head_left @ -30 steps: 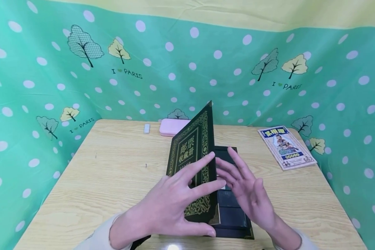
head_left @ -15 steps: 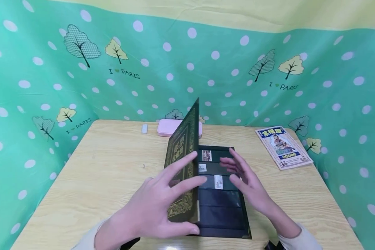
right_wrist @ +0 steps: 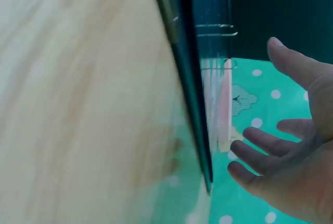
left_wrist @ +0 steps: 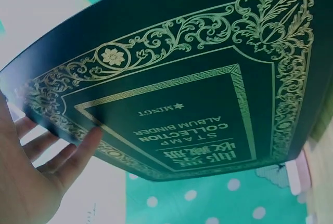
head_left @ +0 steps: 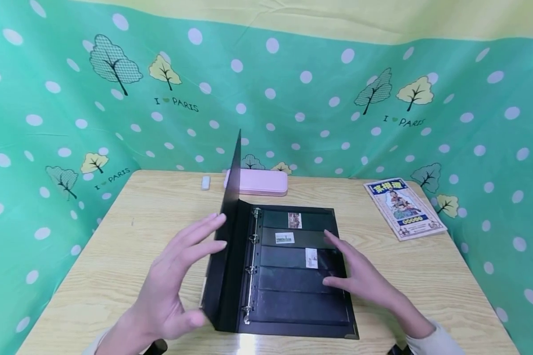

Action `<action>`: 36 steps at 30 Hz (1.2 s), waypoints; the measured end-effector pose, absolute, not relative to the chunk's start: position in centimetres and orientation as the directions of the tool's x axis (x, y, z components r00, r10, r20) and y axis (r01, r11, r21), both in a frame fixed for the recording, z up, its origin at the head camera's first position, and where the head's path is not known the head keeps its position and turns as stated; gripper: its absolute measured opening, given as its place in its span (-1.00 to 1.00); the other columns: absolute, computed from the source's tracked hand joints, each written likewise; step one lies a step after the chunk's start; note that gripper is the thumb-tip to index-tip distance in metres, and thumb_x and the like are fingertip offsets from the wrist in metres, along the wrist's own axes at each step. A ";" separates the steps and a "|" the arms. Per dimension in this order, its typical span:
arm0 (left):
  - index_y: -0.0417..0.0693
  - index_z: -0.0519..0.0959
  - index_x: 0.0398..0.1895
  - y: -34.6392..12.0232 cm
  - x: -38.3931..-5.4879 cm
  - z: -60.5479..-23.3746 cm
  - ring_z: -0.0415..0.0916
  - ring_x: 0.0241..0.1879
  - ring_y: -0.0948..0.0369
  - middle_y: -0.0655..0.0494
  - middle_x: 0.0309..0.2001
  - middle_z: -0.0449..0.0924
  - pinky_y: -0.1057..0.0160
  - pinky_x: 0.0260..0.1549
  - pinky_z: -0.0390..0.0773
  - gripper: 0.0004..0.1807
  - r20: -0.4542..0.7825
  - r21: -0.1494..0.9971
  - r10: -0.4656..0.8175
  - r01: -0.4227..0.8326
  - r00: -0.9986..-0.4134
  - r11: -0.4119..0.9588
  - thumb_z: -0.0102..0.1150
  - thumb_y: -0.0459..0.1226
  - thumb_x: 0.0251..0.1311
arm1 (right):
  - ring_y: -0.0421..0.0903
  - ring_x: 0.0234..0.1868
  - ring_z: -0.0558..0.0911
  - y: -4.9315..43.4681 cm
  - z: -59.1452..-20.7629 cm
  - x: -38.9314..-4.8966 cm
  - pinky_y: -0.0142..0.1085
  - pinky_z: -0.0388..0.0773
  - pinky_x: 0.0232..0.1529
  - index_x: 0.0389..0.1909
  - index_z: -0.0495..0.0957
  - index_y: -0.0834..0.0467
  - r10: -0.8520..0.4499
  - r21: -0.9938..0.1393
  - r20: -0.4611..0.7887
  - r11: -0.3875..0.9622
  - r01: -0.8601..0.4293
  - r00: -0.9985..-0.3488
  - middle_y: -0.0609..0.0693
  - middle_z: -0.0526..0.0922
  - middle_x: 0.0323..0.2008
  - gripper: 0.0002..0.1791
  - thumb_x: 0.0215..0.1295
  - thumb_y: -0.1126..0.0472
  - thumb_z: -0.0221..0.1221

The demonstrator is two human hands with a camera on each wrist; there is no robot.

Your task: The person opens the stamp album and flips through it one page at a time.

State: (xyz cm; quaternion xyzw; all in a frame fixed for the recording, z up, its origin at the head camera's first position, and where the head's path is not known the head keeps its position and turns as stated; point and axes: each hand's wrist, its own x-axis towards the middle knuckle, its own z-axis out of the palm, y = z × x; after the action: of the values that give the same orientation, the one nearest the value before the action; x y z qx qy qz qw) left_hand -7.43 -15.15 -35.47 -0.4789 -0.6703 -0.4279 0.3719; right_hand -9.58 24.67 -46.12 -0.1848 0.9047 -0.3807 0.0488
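A dark stamp album (head_left: 302,308) lies on the table, its front cover (head_left: 232,192) standing nearly upright on the left. My left hand (head_left: 171,281) is at the cover's outer side, fingers extended with their tips at its edge. Gold scrollwork and the words "Stamp Collection Album Binder" show on that side in the left wrist view. Metal rings (head_left: 250,270) run along the spine. On the black page, three small stamps sit in the upper pocket strips, one of them a pale stamp (head_left: 311,258). My right hand (head_left: 366,276) hovers over the page's right edge, fingers spread, holding nothing.
Behind the album is a pink case (head_left: 264,182), with a small whitish block (head_left: 206,183) to its left. A booklet (head_left: 404,209) with an illustrated cover lies at the back right of the wooden table (head_left: 151,236). Green dotted cloth (head_left: 306,118) hangs around the table.
The album's cover has swung left from leaning over the page to nearly upright, my left hand moving with it. The rings and stamps came into view. My right hand has shifted slightly right and lower.
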 end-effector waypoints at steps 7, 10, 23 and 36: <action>-0.51 0.64 0.18 -16.2 -7.2 -35.3 0.60 0.44 -0.03 -0.35 0.36 0.65 0.17 0.50 0.47 -0.17 0.945 0.262 0.164 0.954 -0.284 0.144 -0.02 0.22 0.66 | 0.42 0.63 0.32 25.6 -47.1 -9.8 0.42 0.35 0.50 0.80 0.12 0.11 -0.403 -0.659 0.026 0.681 -0.319 -0.915 0.29 0.31 0.67 0.26 0.19 0.09 0.68; -0.52 0.65 0.17 -17.1 -6.9 -35.3 0.63 0.41 0.03 -0.29 0.34 0.69 0.29 0.41 0.52 -0.22 0.934 0.337 0.095 0.938 -0.344 0.088 0.04 0.17 0.66 | 0.44 0.63 0.31 25.8 -47.4 -9.8 0.42 0.35 0.50 0.80 0.11 0.12 -0.415 -0.650 0.018 0.686 -0.326 -0.910 0.30 0.28 0.68 0.27 0.20 0.04 0.68; -0.62 0.41 0.46 -25.6 -4.5 -36.3 0.63 0.42 0.07 -0.25 0.37 0.68 0.40 0.25 0.59 -0.51 0.704 0.690 -0.001 0.684 -0.710 -0.235 -0.17 -0.45 0.64 | 0.49 0.66 0.24 26.3 -47.8 -9.6 0.55 0.22 0.48 0.82 0.08 0.08 -0.431 -0.612 -0.036 0.723 -0.321 -0.902 0.40 0.21 0.69 0.26 0.27 -0.13 0.61; 0.12 0.26 0.78 -33.5 -2.9 -38.2 0.56 0.21 0.73 0.64 0.37 0.61 0.73 0.03 0.47 -0.21 0.245 0.833 -0.095 0.159 -0.965 0.530 0.20 -0.48 0.59 | 0.47 0.67 0.21 26.4 -47.9 -9.5 0.55 0.22 0.49 0.83 0.05 0.05 -0.437 -0.606 -0.043 0.727 -0.324 -0.899 0.38 0.20 0.70 0.27 0.29 -0.16 0.59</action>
State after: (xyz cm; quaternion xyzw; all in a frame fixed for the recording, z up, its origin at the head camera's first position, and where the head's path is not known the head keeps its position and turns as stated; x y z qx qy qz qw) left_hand -2.88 -33.48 -38.17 -0.0187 -0.8647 -0.4846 0.1310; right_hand -9.48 26.43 -47.91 -0.2057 0.9246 -0.3072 0.0916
